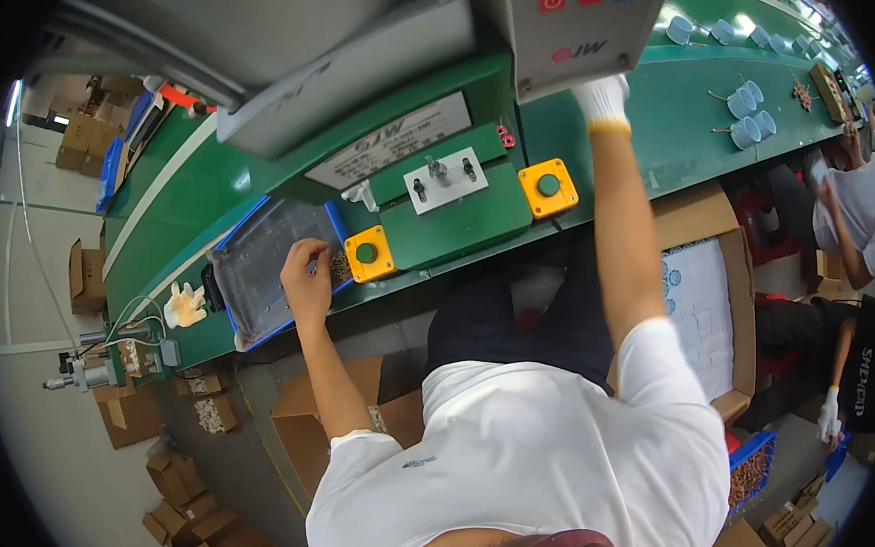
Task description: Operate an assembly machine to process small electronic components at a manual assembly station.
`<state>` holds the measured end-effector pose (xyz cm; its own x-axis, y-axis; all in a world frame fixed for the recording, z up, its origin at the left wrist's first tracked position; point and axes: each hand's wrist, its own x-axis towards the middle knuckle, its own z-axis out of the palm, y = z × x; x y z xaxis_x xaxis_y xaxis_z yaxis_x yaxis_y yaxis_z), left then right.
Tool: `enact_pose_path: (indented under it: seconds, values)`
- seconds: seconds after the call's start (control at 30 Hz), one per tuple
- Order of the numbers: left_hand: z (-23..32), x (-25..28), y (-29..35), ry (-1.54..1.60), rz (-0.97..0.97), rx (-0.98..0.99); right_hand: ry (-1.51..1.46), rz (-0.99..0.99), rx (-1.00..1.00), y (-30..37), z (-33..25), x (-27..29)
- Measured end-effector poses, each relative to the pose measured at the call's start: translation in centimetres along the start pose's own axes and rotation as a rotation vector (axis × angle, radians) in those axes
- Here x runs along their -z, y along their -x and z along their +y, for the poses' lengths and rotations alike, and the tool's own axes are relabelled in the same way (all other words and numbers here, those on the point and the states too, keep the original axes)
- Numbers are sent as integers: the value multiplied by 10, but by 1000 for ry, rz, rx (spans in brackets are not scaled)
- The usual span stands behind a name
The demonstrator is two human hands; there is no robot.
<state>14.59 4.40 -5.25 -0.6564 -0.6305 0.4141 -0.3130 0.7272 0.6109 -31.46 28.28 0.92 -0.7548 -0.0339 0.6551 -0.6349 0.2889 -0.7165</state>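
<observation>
My bare left hand [308, 269] is over the right part of a blue-rimmed grey tray [267, 308], its fingers curled together. Beside the fingertips lies a small heap of brownish parts [340, 268]; anything pinched in them is too small to make out. My right hand [602, 101] wears a white glove and reaches forward past the green press. The control box [577, 41] covers its fingers. Between my arms, a metal fixture [446, 181] with upright pins sits on the press base [470, 230]. A yellow box with a green button [367, 254] and another yellow button box [549, 187] flank it.
A loose glove [185, 305] lies left of the tray. Light-blue cups with wires [746, 117] stand on the green bench to the right. An open carton [745, 322] is beside my right arm. Co-workers [863, 199] sit farther right. Cartons [184, 484] are on the floor.
</observation>
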Motion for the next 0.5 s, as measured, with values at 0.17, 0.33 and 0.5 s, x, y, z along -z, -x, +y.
enact_pose_path:
  seconds: [0.17, 0.33, 0.5]
  values:
    - [-2, -11, -9, 63, -60, 41, 625, -424, 210, -45, 122, -29]
    - [-4, 10, 8, 33, -32, 90, 495, -177, 229, -35, 84, 64]
    - [2, -2, 0, 43, 19, 44, 1240, 141, 3, -25, 188, 247]
